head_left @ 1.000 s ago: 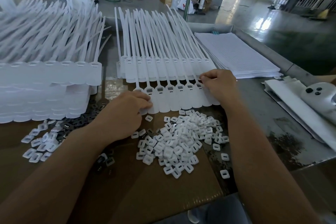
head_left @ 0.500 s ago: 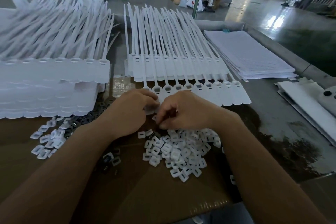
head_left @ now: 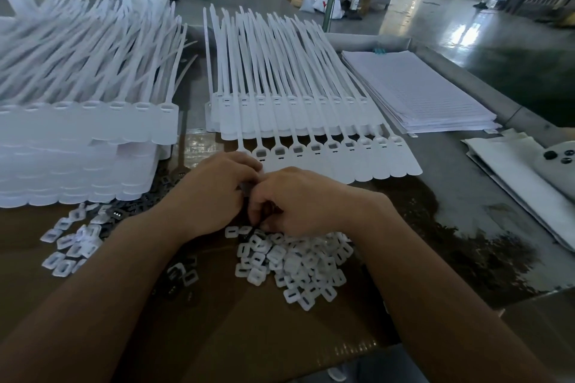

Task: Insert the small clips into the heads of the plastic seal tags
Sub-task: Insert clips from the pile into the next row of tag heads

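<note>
Fingers [head_left: 249, 169] of both hands are curled inward and brought together, knuckles nearly touching, just above the far edge of the clip pile. A small dark patch is seen between them. Whether a clip is pinched there cannot be told for either hand.

The left hand [head_left: 214, 193] is held back-up with its thumb side toward the right hand [head_left: 301, 202]. The right hand is also back-up, its lower fingers bent down onto the pile. Both forearms are brought in from the near edge of the tabletop [head_left: 466, 196] and converge.

White clips [head_left: 292, 261] are heaped on the cardboard sheet [head_left: 249, 336], directly under the right hand. A smaller scatter [head_left: 67, 247] is noted toward the left edge, with dark clips [head_left: 113, 213] beside it.

Seal tags [head_left: 336, 165] are laid in one side-by-side row just beyond the hands. Their long axis runs near to far, flat flag ends toward the near edge and thin tails pointing to the far edge, fanned slightly. The square head openings [head_left: 315, 148] are lined up across the row. A tall tag stack [head_left: 77, 137] is set at the left, oriented the same way. A paper stack [head_left: 417, 93] is noted toward the far right corner.
</note>
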A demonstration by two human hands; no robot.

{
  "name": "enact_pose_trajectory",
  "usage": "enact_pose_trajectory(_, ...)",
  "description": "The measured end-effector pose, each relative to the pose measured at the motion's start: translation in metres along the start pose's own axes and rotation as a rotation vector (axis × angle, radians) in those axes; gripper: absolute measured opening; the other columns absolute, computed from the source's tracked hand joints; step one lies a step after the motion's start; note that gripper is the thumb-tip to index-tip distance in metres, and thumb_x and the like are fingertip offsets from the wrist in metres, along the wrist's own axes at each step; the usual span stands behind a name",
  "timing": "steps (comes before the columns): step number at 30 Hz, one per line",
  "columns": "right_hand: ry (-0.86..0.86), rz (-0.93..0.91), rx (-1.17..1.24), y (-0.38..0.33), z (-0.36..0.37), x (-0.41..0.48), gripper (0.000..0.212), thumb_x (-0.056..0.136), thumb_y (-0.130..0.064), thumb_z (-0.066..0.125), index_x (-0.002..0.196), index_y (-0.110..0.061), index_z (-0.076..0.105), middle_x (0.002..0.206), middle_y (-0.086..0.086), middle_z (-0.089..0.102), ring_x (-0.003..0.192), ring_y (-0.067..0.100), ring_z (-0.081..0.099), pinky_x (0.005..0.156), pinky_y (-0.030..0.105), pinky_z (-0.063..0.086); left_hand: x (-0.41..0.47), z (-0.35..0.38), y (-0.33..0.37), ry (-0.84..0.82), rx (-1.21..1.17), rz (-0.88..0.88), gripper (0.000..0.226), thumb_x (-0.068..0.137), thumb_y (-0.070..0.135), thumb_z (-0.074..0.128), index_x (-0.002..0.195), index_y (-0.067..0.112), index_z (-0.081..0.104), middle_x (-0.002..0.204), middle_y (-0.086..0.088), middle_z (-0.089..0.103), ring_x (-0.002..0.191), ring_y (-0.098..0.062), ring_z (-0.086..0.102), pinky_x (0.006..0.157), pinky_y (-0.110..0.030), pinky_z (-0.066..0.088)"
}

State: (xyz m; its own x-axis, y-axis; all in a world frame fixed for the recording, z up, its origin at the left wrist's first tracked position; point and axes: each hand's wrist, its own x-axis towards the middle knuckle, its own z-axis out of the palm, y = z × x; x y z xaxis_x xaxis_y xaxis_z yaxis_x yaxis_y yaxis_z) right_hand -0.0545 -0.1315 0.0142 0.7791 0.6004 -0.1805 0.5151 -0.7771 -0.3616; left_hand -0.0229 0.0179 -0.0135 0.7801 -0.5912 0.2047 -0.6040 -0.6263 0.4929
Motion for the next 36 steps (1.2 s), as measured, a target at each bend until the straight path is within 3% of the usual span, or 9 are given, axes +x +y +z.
enact_pose_trajectory(5,-0.079,0.032,0.023,0.004,0.003,0.0,0.011,0.087,-0.013,0.058,0.093,-0.022,0.057,0.085,-0.014,0.045,0.081,0.004,0.042,0.074,0.018,0.034,0.0,0.002,0.0,0.008,0.019,-0.001,0.042,0.076,-0.008,0.049,0.107,0.013,0.068,0.124,0.002,0.056,0.115,-0.008,0.046,0.093,-0.011,0.025)
enact_pose_trajectory(11,-0.017,0.06,0.199,0.014,-0.002,-0.009,0.03,0.086,-0.009,0.058,0.074,-0.033,0.043,0.078,-0.018,0.046,0.071,-0.005,0.045,0.062,0.004,0.035,0.0,0.005,-0.001,-0.023,0.07,0.003,0.039,0.08,-0.004,0.048,0.108,0.014,0.067,0.129,0.004,0.052,0.118,-0.009,0.044,0.095,-0.014,0.026)
enact_pose_trajectory(16,0.066,0.033,0.275,0.019,-0.003,-0.013,0.022,0.086,-0.004,0.058,0.099,-0.019,0.067,0.083,-0.022,0.054,0.075,-0.012,0.051,0.07,0.003,0.039,0.0,0.006,-0.001,-0.02,0.082,-0.019,0.041,0.081,-0.002,0.047,0.112,0.017,0.065,0.13,0.007,0.05,0.119,-0.006,0.041,0.093,-0.011,0.022)
enact_pose_trajectory(28,0.122,0.064,0.347,0.027,-0.006,-0.015,0.006,0.079,-0.013,0.07,0.084,-0.016,0.071,0.073,-0.017,0.059,0.068,-0.009,0.052,0.07,0.009,0.043,0.001,0.009,-0.004,-0.006,0.111,-0.024,0.046,0.083,-0.004,0.045,0.122,0.018,0.058,0.136,0.008,0.047,0.128,-0.008,0.034,0.097,-0.014,0.016)
enact_pose_trajectory(36,0.154,0.089,0.439,0.028,-0.005,-0.014,0.009,0.082,-0.011,0.068,0.079,-0.018,0.065,0.053,-0.017,0.058,0.051,-0.008,0.053,0.053,0.006,0.04,0.001,0.008,-0.005,-0.002,0.107,-0.018,0.046,0.083,-0.004,0.045,0.121,0.017,0.059,0.135,0.006,0.048,0.128,-0.011,0.035,0.098,-0.017,0.019)
